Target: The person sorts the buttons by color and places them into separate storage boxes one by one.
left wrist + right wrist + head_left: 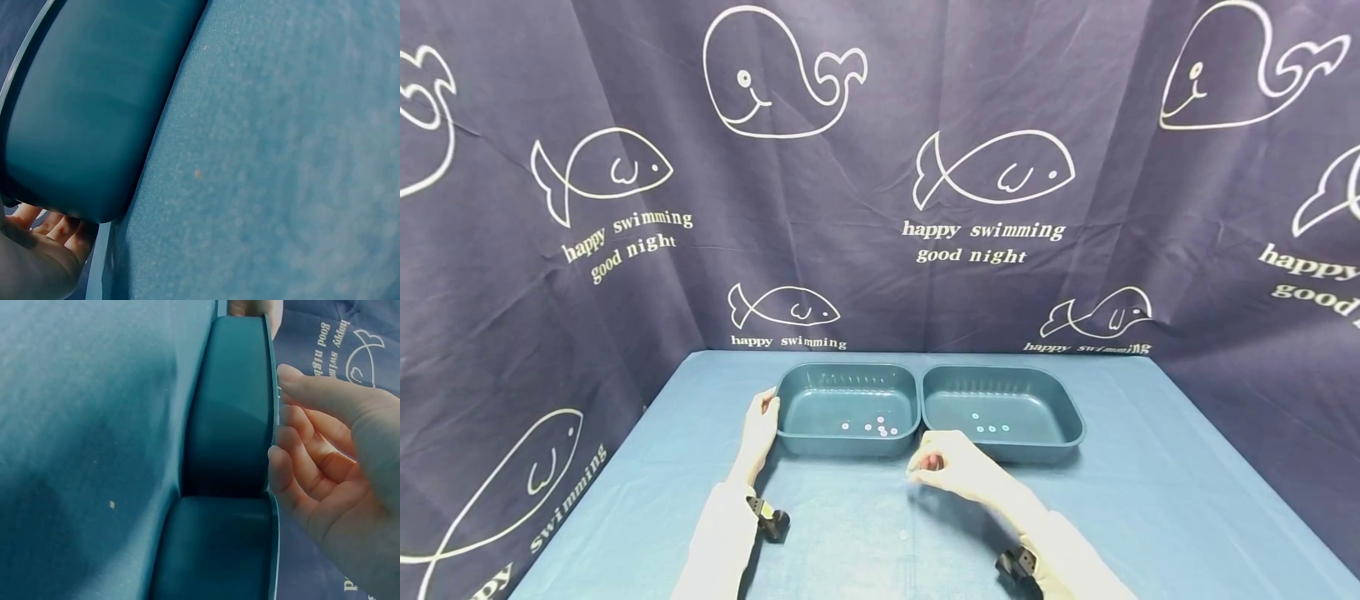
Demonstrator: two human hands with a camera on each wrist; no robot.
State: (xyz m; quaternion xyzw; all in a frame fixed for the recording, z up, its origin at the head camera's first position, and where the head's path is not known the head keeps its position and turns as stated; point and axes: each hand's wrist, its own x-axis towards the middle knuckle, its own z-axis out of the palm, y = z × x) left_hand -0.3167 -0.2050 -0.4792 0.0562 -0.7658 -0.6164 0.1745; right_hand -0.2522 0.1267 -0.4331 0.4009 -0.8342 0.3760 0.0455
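At the outer end of the left blue-green bin (848, 446) is my left hand (760, 425), its fingers (62, 230) curled against the bin's end wall. Several small pinkish pieces (882, 429) lie on that bin's floor. My right hand (958, 467) hangs in front of where the two bins meet, fingers bent and thumb near the index finger. I cannot tell if a small piece is between those fingertips. The right blue-green bin (1037, 452), just beyond this hand, contains several small pale bluish pieces (992, 429).
The bins stand side by side on a table with a light blue cloth (842, 533). A small pale spot (904, 534) shows on the cloth near the front. Behind hangs a dark curtain (880, 275) with white whale and fish drawings.
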